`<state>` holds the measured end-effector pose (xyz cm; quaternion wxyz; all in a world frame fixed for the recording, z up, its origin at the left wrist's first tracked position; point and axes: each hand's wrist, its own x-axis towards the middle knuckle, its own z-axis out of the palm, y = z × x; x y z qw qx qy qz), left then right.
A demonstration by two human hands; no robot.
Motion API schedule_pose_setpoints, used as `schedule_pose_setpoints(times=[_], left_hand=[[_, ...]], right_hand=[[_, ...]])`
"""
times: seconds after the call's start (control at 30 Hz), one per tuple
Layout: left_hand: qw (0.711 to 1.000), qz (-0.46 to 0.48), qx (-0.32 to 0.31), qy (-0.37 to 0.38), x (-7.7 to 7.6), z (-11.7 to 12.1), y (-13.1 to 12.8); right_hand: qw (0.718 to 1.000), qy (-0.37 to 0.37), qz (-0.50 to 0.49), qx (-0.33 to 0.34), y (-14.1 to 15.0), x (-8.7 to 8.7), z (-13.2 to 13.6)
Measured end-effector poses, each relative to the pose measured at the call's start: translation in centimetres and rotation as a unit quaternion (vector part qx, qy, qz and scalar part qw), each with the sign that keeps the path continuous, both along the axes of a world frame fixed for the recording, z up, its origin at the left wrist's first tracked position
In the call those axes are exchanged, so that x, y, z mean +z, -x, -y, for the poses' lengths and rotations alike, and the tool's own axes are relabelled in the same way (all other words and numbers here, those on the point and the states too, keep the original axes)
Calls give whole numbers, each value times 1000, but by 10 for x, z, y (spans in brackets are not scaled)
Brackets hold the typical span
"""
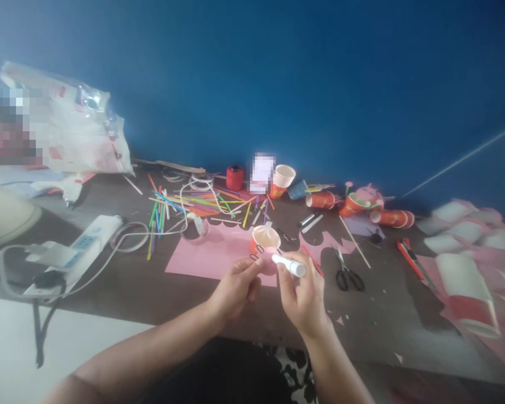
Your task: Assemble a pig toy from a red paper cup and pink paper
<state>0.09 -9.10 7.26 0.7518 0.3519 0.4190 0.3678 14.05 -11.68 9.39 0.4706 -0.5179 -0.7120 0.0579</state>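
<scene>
Near the front of the dark table, my left hand (237, 285) pinches a small rounded pink paper piece (269, 265) between thumb and finger. Two dark loop shapes show at its upper left; whether drawn or attached, I cannot tell. A white marker (291, 265) is gripped in my right hand (306, 294), its tip end over the pink piece. Just behind both hands stands an upright paper cup (258, 237) with a pale inside, partly hidden by the piece. Beneath it lies a large pink paper sheet (223, 247) with scalloped cut-outs.
Black scissors (348, 278) and a red utility knife (410, 255) lie to the right, with several paper cups (467, 280) beyond. Colourful sticks (202, 203) are scattered behind. A white power strip (84, 244) with cables and a glue gun (69, 188) occupy the left.
</scene>
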Motion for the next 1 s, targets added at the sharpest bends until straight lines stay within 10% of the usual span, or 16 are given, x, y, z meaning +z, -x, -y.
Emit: schedule_pose_setpoints(times=[1.0], left_hand=[[992,80,57,73,1,-3,-3]], right_hand=[[997,38,40,58,0,-9,-4]])
